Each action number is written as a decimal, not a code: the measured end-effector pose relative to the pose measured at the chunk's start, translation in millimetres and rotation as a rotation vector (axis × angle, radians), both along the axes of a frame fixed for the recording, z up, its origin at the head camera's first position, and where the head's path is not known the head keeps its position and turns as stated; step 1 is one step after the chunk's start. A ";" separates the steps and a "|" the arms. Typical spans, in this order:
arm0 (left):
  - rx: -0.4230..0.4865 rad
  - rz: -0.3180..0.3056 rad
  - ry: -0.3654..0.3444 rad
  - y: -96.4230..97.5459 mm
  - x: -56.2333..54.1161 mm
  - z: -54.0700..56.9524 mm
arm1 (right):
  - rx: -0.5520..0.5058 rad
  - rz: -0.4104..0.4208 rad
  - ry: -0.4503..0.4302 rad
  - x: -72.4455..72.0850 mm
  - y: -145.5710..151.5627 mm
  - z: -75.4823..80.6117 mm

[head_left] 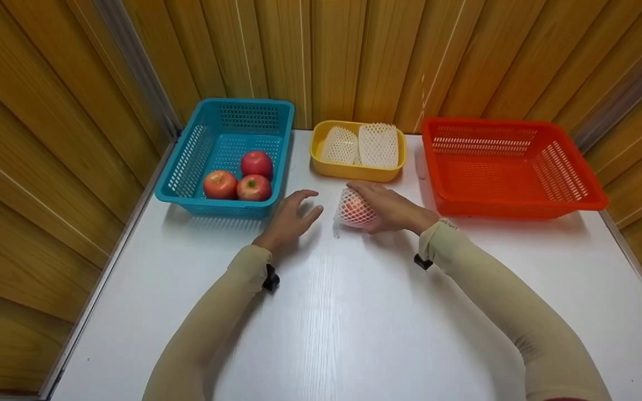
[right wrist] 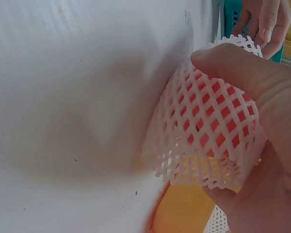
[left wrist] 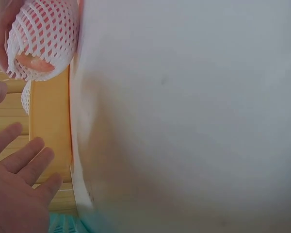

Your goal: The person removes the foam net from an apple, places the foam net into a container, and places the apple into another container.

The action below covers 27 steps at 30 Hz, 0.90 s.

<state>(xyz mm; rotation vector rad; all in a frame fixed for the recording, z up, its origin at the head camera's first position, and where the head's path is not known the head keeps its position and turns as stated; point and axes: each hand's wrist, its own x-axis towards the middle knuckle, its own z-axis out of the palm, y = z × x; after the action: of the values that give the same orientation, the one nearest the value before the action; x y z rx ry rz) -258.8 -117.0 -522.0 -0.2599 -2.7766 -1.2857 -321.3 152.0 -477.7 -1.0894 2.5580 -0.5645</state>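
Note:
My right hand [head_left: 390, 206] grips an apple [head_left: 353, 208] that sits inside a white foam net sleeve [right wrist: 203, 121], just above or on the table. In the right wrist view the thumb lies over the net and its lower end stands open, past the red skin. To the left, my left hand [head_left: 290, 220] is apart from the fruit, fingers loosely bent, holding nothing. The left wrist view shows its fingers [left wrist: 31, 160] spread, with the netted apple [left wrist: 43, 36] beyond them. Behind the hands stands a yellow tub [head_left: 357, 171] with white foam nets [head_left: 378, 146] in it.
A blue basket [head_left: 218, 209] with three apples [head_left: 254, 187] stands at the back left, close to my left hand. An orange basket [head_left: 521, 209] is at the back right. Wooden panels [head_left: 337, 55] wall in the white table [head_left: 354, 323].

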 end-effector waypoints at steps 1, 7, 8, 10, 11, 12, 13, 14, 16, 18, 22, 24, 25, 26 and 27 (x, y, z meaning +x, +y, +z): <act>-0.001 -0.004 0.004 0.6 -0.5 0.2 | -0.005 -0.004 -0.003 0.1 0.5 0.4; 0.009 -0.030 0.025 3.2 -3.0 -0.8 | -0.016 -0.006 0.038 -0.8 2.8 0.5; 0.007 -0.032 0.031 3.6 -3.3 -1.2 | -0.019 -0.006 0.048 -1.0 3.1 0.3; 0.008 -0.031 0.044 4.4 -3.2 -1.7 | -0.028 -0.009 0.060 -1.0 3.8 0.2; 0.006 -0.033 0.052 4.9 -3.2 -1.9 | -0.031 -0.010 0.063 -1.1 4.3 -0.1; 0.004 -0.036 0.063 5.4 -3.4 -2.1 | -0.037 -0.010 0.064 -1.0 5.0 -0.5; 0.005 -0.040 0.072 6.2 -3.7 -1.8 | -0.041 -0.015 0.065 -0.7 5.8 -0.6; 0.005 -0.042 0.078 7.1 -4.0 -1.6 | -0.046 -0.014 0.066 -0.4 6.7 -0.7; 0.014 -0.046 0.082 9.2 -4.5 -1.0 | -0.054 -0.020 0.065 0.7 8.7 -0.6; 0.030 -0.045 0.076 11.3 -5.3 -0.1 | -0.070 -0.032 0.056 1.6 10.5 -0.2; 0.072 -0.044 0.057 15.4 -7.1 1.7 | -0.110 -0.041 0.063 3.0 14.8 1.2; 0.086 -0.054 0.070 17.3 -8.2 1.9 | -0.133 -0.030 0.080 3.3 17.8 1.4; 0.093 -0.061 0.079 18.2 -8.6 2.1 | -0.142 -0.021 0.089 3.4 19.5 1.3; 0.101 -0.067 0.089 19.2 -8.7 2.2 | -0.150 -0.013 0.096 3.5 21.2 1.1; 0.108 -0.074 0.100 20.2 -9.0 2.2 | -0.156 -0.006 0.101 3.5 23.0 0.8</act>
<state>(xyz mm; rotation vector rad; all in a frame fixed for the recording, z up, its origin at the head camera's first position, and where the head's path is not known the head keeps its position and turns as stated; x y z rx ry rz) -267.8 -96.8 -519.9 -0.4110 -2.6275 -1.3928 -317.8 175.0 -476.9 -1.1910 2.6409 -0.7392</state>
